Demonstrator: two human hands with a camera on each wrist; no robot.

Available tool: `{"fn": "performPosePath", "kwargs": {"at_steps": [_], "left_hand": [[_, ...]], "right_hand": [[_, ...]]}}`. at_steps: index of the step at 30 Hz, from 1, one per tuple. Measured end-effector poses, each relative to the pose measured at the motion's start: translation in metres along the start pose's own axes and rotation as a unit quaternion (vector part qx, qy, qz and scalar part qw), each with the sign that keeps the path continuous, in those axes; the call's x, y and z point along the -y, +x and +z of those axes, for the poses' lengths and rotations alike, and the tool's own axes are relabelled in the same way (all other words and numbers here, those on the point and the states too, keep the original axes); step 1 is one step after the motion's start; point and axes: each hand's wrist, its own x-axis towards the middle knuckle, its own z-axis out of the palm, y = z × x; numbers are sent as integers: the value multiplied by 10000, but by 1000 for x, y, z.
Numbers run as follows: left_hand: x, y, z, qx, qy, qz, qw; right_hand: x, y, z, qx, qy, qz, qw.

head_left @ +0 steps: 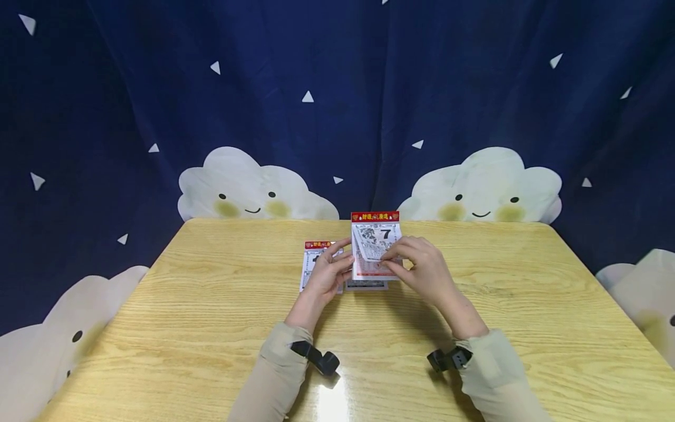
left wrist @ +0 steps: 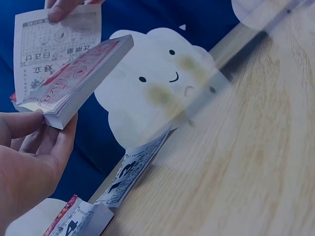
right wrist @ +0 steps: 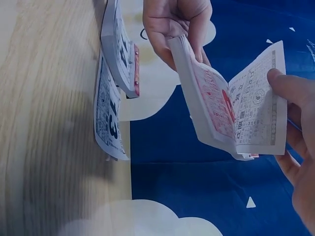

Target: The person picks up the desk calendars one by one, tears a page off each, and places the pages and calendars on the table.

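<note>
A thick tear-off calendar (head_left: 375,216) with a red header strip is held up above the table. My left hand (head_left: 331,271) grips its left edge, thumb on the front and fingers behind, as the left wrist view shows. With thumb and fingers my right hand (head_left: 419,264) pinches the lower edge of the top sheet (head_left: 371,240), which bears a black 7. That sheet is lifted away from the pad and still joined at the top. Under it a page printed in red (right wrist: 211,98) shows. In the right wrist view the raised sheet (right wrist: 258,105) stands at an angle to the pad.
A second calendar pad (right wrist: 119,54) marked 14 lies on the table (head_left: 211,328), partly behind my left hand. Beside it lies a loose sheet (right wrist: 109,110) marked 13, partly beneath the held calendar in the head view. A dark blue curtain (head_left: 337,105) with clouds hangs behind the table.
</note>
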Motion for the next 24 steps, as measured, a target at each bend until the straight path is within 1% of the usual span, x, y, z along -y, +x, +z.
{"fn": "performPosePath", "kwargs": {"at_steps": [4,7,9,13,14,17,20,21,24], "left_hand": [[0,0,0,-93,76,32,9999],[2,1,-1,-150,181,102,9997],[3,2,-1,-154,236,181,9994],[6,2,-4,53,390,513,9979],[8,3,-7,197,357,642,9971],[10,4,-8,217,462,786,9956],[9,4,-5,-45,675,691,9953],[7,2,-2,-246,776,565,9951],[5,2,3,-531,823,364,9945]], "right_hand": [[0,2,-2,-254,-18,69,9997],[0,5,-4,-530,-55,345,9980],[-1,7,-6,-664,-77,614,9959],[-5,12,-9,-892,-31,1151,9893],[-7,13,-10,-925,11,1298,9872],[-12,16,-11,-1022,188,1813,9779],[-17,19,-13,-1043,499,2446,9627],[-18,19,-13,-1048,585,2647,9568],[-22,21,-13,-1030,795,3137,9406]]}}
